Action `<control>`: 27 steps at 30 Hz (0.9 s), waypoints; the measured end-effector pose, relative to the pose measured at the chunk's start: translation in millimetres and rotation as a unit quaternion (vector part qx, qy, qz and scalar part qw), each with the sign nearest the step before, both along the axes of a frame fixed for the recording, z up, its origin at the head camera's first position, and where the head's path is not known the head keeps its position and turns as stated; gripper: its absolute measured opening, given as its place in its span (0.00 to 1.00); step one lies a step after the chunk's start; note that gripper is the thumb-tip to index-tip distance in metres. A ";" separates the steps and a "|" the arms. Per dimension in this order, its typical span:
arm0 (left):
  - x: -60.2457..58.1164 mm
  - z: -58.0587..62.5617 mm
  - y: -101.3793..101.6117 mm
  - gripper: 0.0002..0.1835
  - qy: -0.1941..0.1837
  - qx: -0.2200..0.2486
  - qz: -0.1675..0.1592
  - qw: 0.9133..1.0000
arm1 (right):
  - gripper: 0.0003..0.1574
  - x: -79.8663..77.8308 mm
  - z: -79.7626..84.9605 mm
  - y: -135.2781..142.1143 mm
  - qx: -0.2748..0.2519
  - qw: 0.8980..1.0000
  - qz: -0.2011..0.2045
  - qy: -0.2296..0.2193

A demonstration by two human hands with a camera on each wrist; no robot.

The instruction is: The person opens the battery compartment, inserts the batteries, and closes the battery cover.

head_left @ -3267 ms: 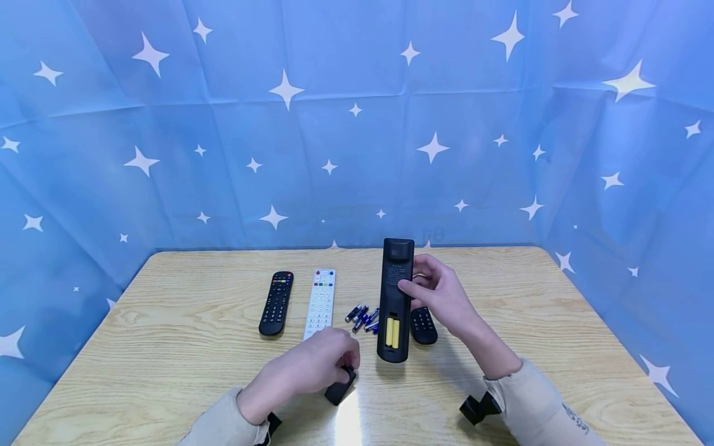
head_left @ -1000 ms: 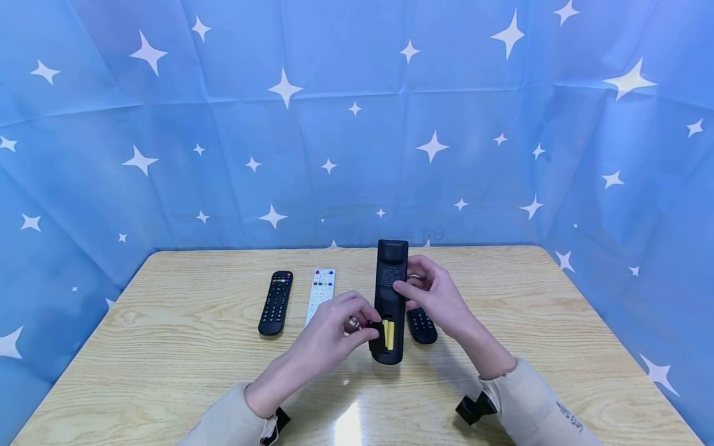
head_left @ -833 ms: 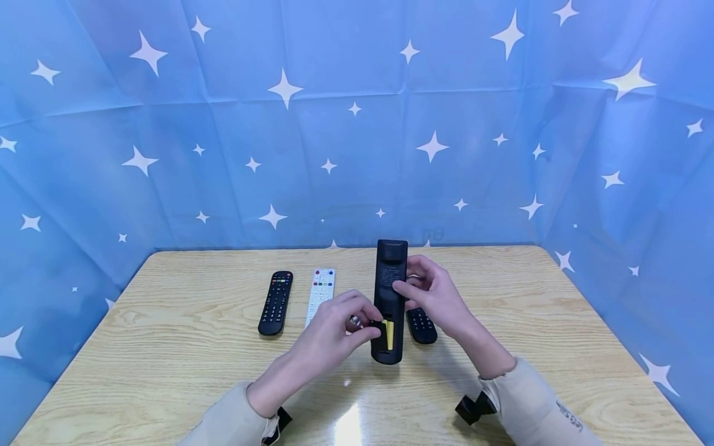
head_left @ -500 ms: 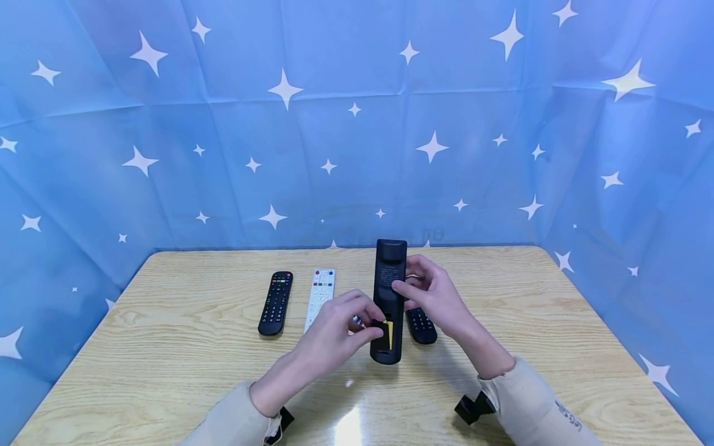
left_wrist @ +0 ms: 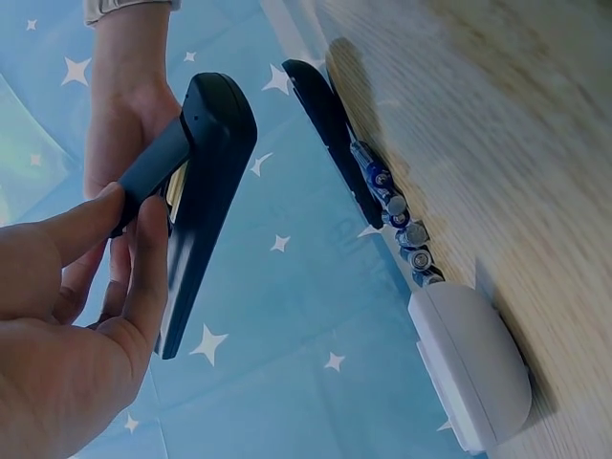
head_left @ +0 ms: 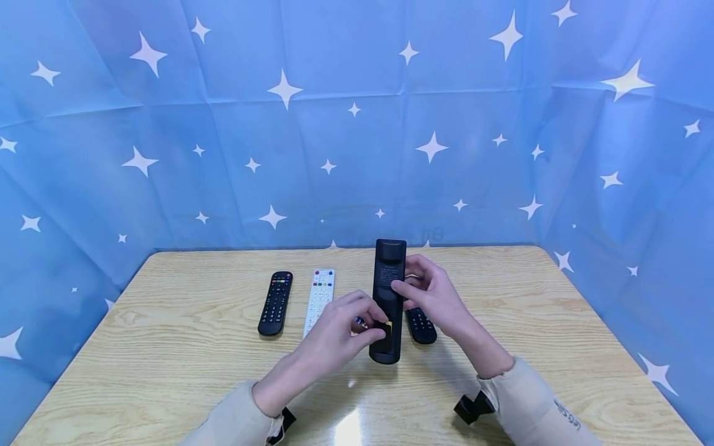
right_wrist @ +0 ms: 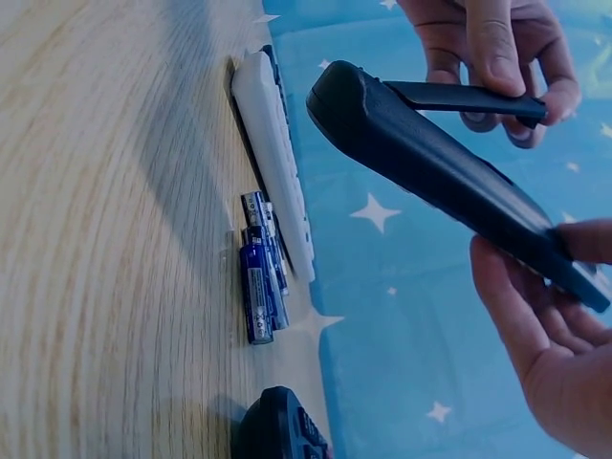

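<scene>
My right hand (head_left: 435, 291) holds a black remote control (head_left: 390, 266) upright above the table, its back facing me. Between thumb and fingertips, my left hand (head_left: 337, 328) pinches the black battery cover (right_wrist: 459, 98). One end of the cover meets the remote's lower end, and the other end stands away at an angle, as the right wrist view shows. Behind it, a sliver of the yellow batteries (head_left: 389, 323) shows in the compartment; the cover and fingers hide the rest.
On the wooden table (head_left: 195, 365) lie a black remote (head_left: 276, 303), a white remote (head_left: 320, 297) and another black remote (head_left: 422, 326) partly behind the held one. Several loose blue-and-silver batteries (right_wrist: 256, 287) lie between them. A blue star-patterned curtain (head_left: 357, 136) stands behind.
My left hand has lifted the battery cover from near the tabletop to the remote, then shifted it slightly right over the compartment. Less of the yellow batteries shows. The held remote has shifted slightly left.
</scene>
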State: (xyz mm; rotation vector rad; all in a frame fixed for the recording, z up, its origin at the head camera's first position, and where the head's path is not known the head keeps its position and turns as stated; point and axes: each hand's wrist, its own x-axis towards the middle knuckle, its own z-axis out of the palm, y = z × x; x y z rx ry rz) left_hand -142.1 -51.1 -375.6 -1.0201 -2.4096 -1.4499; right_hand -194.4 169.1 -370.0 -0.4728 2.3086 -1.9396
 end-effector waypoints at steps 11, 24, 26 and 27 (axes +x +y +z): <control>0.3 -1.8 1.6 0.09 0.009 0.001 -0.002 1.000 | 0.25 -0.5 -1.0 -0.4 -0.003 1.000 0.003 0.002; 0.6 -2.9 2.3 0.09 0.018 -0.003 -0.008 1.000 | 0.25 -0.2 -1.3 -0.7 -0.005 1.000 0.007 0.002; 0.9 -2.6 2.4 0.09 0.016 -0.006 -0.007 1.000 | 0.25 -0.3 -1.5 -0.8 -0.004 1.000 0.006 0.002; 1.1 -2.5 2.5 0.09 0.015 -0.007 -0.006 1.000 | 0.25 -0.3 -1.6 -0.9 -0.004 1.000 0.006 0.002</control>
